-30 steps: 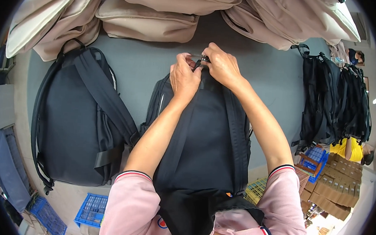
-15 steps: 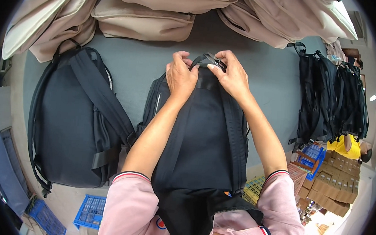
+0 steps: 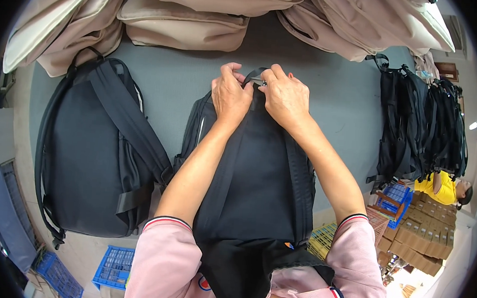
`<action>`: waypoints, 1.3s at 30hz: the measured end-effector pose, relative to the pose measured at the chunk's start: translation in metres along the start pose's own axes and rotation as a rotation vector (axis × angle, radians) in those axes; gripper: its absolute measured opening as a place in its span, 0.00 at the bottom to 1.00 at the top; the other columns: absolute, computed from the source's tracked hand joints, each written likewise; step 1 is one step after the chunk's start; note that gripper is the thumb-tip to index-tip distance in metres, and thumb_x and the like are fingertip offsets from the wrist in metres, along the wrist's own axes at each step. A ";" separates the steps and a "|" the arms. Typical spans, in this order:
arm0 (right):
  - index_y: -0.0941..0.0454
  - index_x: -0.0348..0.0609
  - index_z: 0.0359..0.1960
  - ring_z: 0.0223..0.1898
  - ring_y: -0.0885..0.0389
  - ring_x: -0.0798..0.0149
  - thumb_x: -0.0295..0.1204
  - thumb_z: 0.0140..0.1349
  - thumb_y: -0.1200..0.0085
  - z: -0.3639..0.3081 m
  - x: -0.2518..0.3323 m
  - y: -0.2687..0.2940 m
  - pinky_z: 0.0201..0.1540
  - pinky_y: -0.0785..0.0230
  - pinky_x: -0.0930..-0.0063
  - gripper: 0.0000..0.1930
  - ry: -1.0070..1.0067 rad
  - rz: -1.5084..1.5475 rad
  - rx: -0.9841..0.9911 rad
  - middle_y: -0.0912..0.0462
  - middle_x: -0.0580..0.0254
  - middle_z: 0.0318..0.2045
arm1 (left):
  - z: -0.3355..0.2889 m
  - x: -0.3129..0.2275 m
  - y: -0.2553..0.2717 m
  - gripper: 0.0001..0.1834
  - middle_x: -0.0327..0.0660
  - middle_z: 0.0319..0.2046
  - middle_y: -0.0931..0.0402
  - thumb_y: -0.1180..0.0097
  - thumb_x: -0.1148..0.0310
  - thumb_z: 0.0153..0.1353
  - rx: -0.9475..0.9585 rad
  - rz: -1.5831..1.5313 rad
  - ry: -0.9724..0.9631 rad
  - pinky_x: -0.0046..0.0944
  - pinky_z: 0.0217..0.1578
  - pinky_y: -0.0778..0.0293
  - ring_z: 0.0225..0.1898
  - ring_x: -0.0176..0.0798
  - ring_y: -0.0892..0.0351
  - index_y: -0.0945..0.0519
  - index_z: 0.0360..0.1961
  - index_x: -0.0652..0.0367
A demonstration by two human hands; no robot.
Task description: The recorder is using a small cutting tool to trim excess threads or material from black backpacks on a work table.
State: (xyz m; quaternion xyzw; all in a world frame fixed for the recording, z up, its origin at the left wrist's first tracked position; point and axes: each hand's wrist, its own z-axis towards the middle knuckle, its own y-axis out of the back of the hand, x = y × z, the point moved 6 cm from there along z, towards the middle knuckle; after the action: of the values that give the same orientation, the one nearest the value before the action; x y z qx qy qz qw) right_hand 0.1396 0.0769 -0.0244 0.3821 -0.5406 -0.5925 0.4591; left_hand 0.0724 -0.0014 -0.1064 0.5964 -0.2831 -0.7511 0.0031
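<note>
A black backpack lies in front of me with its shoulder straps facing up and its top pointing away. At its far end, my left hand pinches the black carry-handle loop between thumb and fingers. My right hand is closed around small thread snips, mostly hidden by the fingers, with the tip close against the handle. A small orange spot shows by a right fingertip. Both hands rest just above the bag's top edge, almost touching each other.
Another black backpack lies to the left on the grey table. Beige bags line the far edge. Black straps hang at the right. Beyond them are crates, cartons and a person in yellow.
My right hand has turned over and shifted left toward the handle, bringing the snips against it and mostly out of sight. The left hand keeps its hold.
</note>
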 end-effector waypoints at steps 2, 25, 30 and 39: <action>0.25 0.44 0.35 0.30 0.21 0.53 0.30 0.52 0.42 0.001 0.000 -0.002 0.34 0.29 0.60 0.10 0.002 -0.031 0.017 0.25 0.63 0.34 | 0.000 0.000 0.000 0.26 0.37 0.28 0.24 0.37 0.73 0.43 0.002 -0.003 0.003 0.40 0.44 0.34 0.32 0.40 0.25 0.33 0.45 0.59; 0.23 0.46 0.38 0.35 0.23 0.56 0.34 0.51 0.39 0.010 -0.045 -0.032 0.36 0.32 0.63 0.13 -0.346 0.414 -0.024 0.23 0.62 0.33 | -0.002 -0.005 -0.001 0.07 0.37 0.29 0.22 0.40 0.70 0.48 0.022 0.194 -0.201 0.42 0.44 0.35 0.39 0.44 0.27 0.17 0.31 0.55; 0.23 0.45 0.39 0.32 0.24 0.56 0.34 0.50 0.38 0.022 -0.055 -0.059 0.35 0.33 0.66 0.15 -0.302 0.450 0.048 0.24 0.61 0.31 | 0.010 0.003 -0.001 0.11 0.40 0.30 0.21 0.40 0.69 0.51 0.291 0.071 -0.166 0.41 0.46 0.33 0.40 0.43 0.27 0.17 0.37 0.57; 0.26 0.47 0.39 0.38 0.22 0.57 0.30 0.51 0.41 -0.009 -0.042 -0.021 0.40 0.32 0.67 0.13 -0.282 0.541 -0.059 0.24 0.64 0.37 | 0.015 0.023 -0.012 0.09 0.37 0.32 0.20 0.47 0.72 0.58 0.598 -0.282 0.310 0.30 0.43 0.32 0.36 0.28 0.25 0.20 0.39 0.63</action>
State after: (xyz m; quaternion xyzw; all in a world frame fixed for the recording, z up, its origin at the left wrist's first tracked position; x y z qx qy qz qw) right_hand 0.1580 0.1146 -0.0477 0.1250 -0.6637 -0.5114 0.5314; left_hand 0.0561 0.0068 -0.1302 0.7111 -0.4012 -0.5287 -0.2322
